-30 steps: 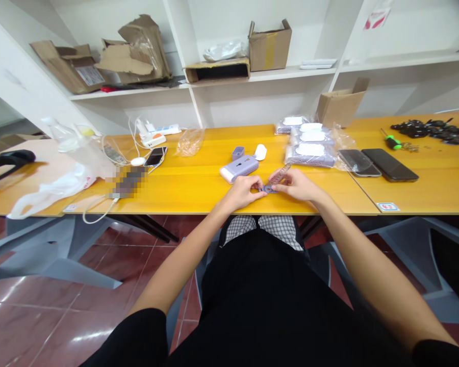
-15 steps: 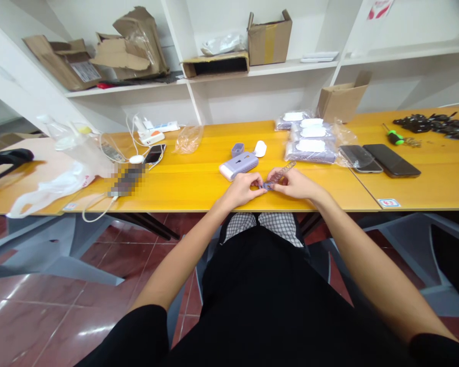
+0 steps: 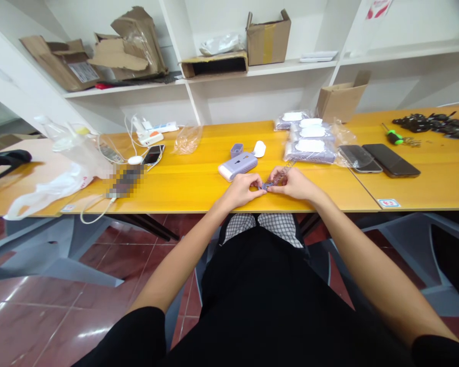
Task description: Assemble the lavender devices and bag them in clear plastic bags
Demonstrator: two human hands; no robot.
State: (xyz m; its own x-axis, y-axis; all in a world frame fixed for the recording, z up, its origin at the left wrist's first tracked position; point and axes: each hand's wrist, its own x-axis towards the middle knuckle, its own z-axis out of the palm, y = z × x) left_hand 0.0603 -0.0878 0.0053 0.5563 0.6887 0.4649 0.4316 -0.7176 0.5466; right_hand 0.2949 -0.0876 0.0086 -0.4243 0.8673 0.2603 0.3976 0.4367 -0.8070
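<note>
Yellow tabletop (image 3: pixel 193 191). My left hand (image 3: pixel 243 190) pinches a bluish part (image 3: pixel 265 186); my right hand (image 3: pixel 295 184) holds it plus a coil (image 3: pixel 289 165). Work seems midway, purple device (image 3: pixel 240 165) apart.

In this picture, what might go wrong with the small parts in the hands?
The coiled spring, sticking out past the right hand, might slip or jump away. The small bluish-grey part, held between the left hand and right hand near the front of the table, could drop to the floor.
</note>
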